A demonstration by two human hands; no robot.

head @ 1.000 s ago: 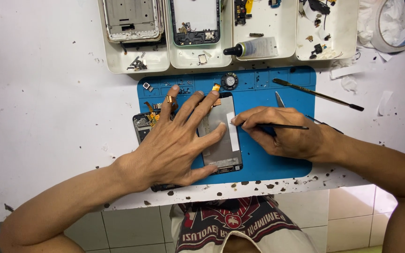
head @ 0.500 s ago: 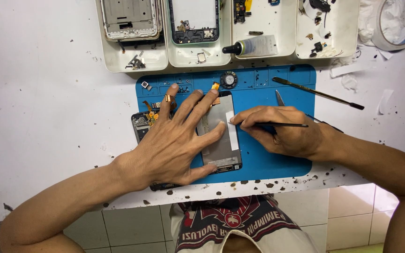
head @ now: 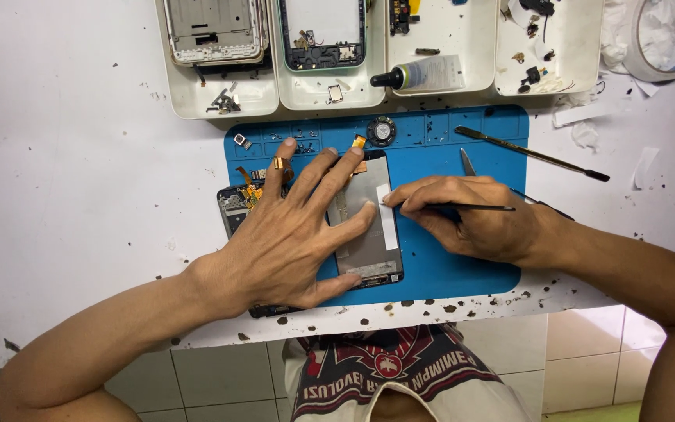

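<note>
Now the left hand (head: 291, 242) lies spread flat on the grey panel (head: 369, 227) at the blue mat's (head: 462, 266) front left, while the right hand (head: 470, 219) pinches thin tweezers (head: 470, 207) at the white strip (head: 387, 219), which could tear if the tip slips.

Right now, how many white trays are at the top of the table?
4 in a row above the blue mat: far-left tray with a phone frame, next tray with a phone, third tray with a small bottle, rightmost tray with small parts.
</note>
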